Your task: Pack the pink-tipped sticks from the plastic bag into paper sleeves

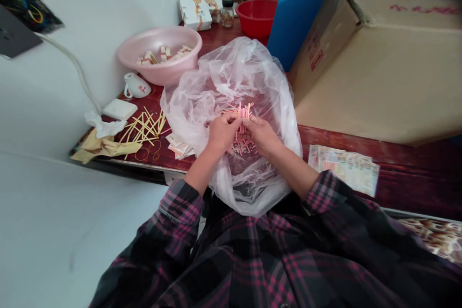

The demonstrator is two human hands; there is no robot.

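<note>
My left hand [224, 130] and my right hand [263, 134] meet over an opened clear plastic bag [249, 65]. Between them they grip a small bundle of thin pink sticks [244, 111], held roughly upright, with fingertips closed on both sides of it. More loose pink sticks [242, 146] lie in the bag below and behind my hands. What kind of sticks they are, I cannot make out. The bag's crumpled rim spreads around both wrists and hangs over the table's front edge.
On the left are a pink basin [160, 77] with small bundles, a tipped white mug [137, 85], scattered yellow sticks [146, 125] and rubber bands. To the right, printed paper slips [344, 168] lie before a large cardboard box [378, 77]. A red basin [256, 19] stands behind.
</note>
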